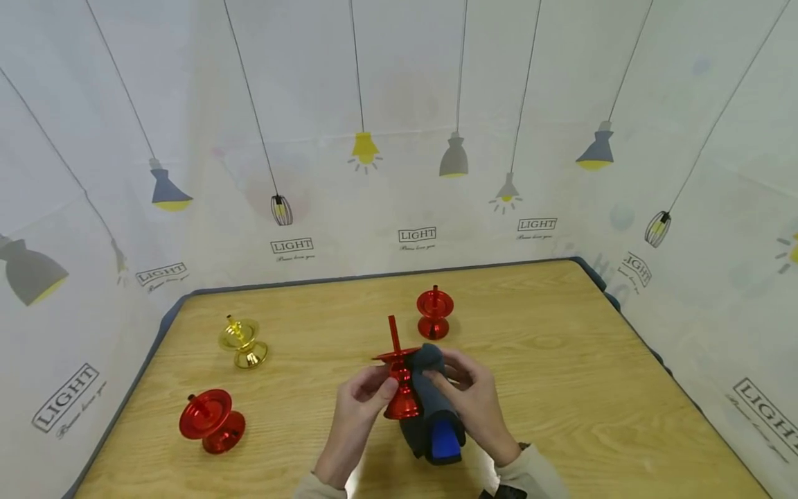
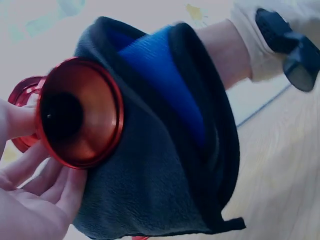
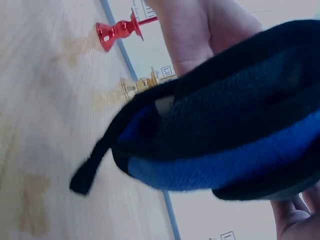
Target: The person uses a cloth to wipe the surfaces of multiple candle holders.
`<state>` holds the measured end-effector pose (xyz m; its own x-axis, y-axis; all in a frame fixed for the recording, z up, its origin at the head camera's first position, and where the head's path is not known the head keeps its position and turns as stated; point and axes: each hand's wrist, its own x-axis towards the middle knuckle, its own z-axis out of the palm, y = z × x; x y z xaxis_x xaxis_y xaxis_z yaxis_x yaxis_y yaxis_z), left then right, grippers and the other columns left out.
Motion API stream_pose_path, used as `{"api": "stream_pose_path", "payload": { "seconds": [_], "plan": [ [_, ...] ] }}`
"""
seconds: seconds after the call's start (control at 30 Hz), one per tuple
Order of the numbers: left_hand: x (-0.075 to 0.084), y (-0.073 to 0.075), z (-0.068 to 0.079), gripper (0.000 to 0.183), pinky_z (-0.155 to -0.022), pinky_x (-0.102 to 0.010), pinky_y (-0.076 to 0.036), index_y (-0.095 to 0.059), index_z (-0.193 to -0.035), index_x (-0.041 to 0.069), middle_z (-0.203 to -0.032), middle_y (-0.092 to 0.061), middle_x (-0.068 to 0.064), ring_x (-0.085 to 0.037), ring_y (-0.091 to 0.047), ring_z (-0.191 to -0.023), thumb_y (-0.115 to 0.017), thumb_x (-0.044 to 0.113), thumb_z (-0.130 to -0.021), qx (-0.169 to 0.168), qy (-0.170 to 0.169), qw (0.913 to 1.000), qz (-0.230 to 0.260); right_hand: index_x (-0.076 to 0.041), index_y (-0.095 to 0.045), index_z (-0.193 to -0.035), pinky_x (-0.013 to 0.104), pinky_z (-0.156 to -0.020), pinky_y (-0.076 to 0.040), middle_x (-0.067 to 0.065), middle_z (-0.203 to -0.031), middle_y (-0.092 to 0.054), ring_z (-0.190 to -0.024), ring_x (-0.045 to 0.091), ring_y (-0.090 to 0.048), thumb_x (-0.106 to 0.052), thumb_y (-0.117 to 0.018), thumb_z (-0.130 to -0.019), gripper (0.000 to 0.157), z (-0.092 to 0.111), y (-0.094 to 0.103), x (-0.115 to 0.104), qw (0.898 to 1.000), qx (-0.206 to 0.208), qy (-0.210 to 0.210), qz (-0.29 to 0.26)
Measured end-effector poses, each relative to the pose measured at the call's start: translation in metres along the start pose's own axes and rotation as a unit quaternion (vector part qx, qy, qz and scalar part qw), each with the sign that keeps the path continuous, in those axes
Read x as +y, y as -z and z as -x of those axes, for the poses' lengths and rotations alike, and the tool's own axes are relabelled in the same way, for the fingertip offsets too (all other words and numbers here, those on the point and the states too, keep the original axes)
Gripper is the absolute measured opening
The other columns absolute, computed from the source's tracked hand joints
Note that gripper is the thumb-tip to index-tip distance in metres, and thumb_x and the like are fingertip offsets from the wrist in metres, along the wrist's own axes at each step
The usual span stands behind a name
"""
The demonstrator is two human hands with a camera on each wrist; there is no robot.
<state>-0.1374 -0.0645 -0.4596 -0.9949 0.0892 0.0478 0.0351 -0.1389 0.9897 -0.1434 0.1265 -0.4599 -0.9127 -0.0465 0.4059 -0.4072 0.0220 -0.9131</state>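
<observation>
My left hand (image 1: pixel 358 409) grips a shiny red metal candlestick (image 1: pixel 400 388) by its stem, nearly upright, its thin spike pointing up. In the left wrist view the candlestick's hollow base (image 2: pixel 95 112) faces the camera. A dark grey cloth (image 1: pixel 430 395) with a bright blue inner side is bunched in my right hand (image 1: pixel 476 402), whose thumb and fingers hold it against the candlestick's right side. The cloth (image 3: pixel 225 130) hangs folded below the hands and hides much of the right wrist view.
Another red candlestick (image 1: pixel 434 320) stands behind the hands. To the left on the wooden table (image 1: pixel 592 360) are a gold candlestick (image 1: pixel 249 350) and a red one (image 1: pixel 218 426). A pale wall covering (image 1: pixel 405 201) printed with lamps surrounds the table's back and sides.
</observation>
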Motion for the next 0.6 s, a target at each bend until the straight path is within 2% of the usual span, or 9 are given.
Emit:
{"api": "stream_pose_path", "payload": {
  "seconds": [0.13,0.27,0.37,0.47,0.53,0.6],
  "plan": [
    [0.000,-0.001,0.001,0.037,-0.088,-0.024,-0.053,-0.065,-0.125,-0.010,-0.118,-0.070,-0.018,-0.015,-0.065,-0.100,-0.068,0.015,-0.098,-0.020,0.022,0.9995,-0.010,0.000,-0.069,-0.119,0.027,-0.081,-0.060,0.013,-0.112,-0.074,-0.098,0.011,-0.074,-0.001,-0.074,-0.090,0.030,0.002,0.002,0.004,1.000,0.009,-0.006,0.006],
    [0.001,-0.006,0.005,0.043,-0.088,-0.021,-0.053,-0.059,-0.132,-0.012,-0.127,-0.067,-0.026,-0.020,-0.067,-0.107,-0.063,0.018,-0.101,-0.023,0.012,0.9978,-0.060,-0.007,-0.072,-0.116,0.025,-0.075,-0.061,0.013,-0.109,-0.075,-0.094,0.014,-0.075,-0.003,-0.077,-0.088,0.029,0.005,0.000,0.006,0.998,0.029,0.032,0.053],
    [0.001,-0.011,0.006,0.046,-0.084,-0.021,-0.056,-0.060,-0.132,-0.011,-0.123,-0.068,-0.026,-0.024,-0.070,-0.105,-0.065,0.022,-0.100,-0.025,-0.002,0.9955,-0.091,-0.010,-0.073,-0.115,0.024,-0.070,-0.061,0.009,-0.106,-0.077,-0.090,0.016,-0.075,-0.002,-0.079,-0.086,0.031,0.007,-0.002,0.005,0.990,0.044,0.086,0.104],
    [-0.001,-0.014,0.005,0.043,-0.079,-0.022,-0.058,-0.065,-0.128,-0.006,-0.114,-0.072,-0.022,-0.022,-0.072,-0.098,-0.071,0.024,-0.097,-0.023,-0.006,0.9951,-0.096,-0.012,-0.073,-0.115,0.022,-0.068,-0.060,0.007,-0.106,-0.077,-0.090,0.015,-0.074,0.000,-0.080,-0.084,0.034,0.009,-0.004,0.005,0.978,0.051,0.138,0.145],
    [-0.002,-0.013,0.004,0.041,-0.078,-0.023,-0.058,-0.068,-0.124,-0.003,-0.111,-0.073,-0.020,-0.018,-0.072,-0.096,-0.074,0.023,-0.094,-0.027,-0.006,0.9948,-0.098,-0.012,-0.073,-0.116,0.022,-0.069,-0.060,0.007,-0.108,-0.077,-0.092,0.013,-0.074,-0.001,-0.080,-0.084,0.035,0.010,-0.003,0.004,0.976,0.047,0.150,0.149],
    [-0.002,-0.009,0.002,0.040,-0.080,-0.023,-0.058,-0.069,-0.125,-0.003,-0.112,-0.073,-0.019,-0.016,-0.071,-0.096,-0.074,0.022,-0.094,-0.040,0.001,0.9952,-0.090,-0.009,-0.072,-0.117,0.024,-0.071,-0.061,0.011,-0.109,-0.076,-0.094,0.012,-0.074,0.000,-0.079,-0.086,0.034,0.010,-0.001,0.005,0.983,0.033,0.134,0.124]
  ]
}}
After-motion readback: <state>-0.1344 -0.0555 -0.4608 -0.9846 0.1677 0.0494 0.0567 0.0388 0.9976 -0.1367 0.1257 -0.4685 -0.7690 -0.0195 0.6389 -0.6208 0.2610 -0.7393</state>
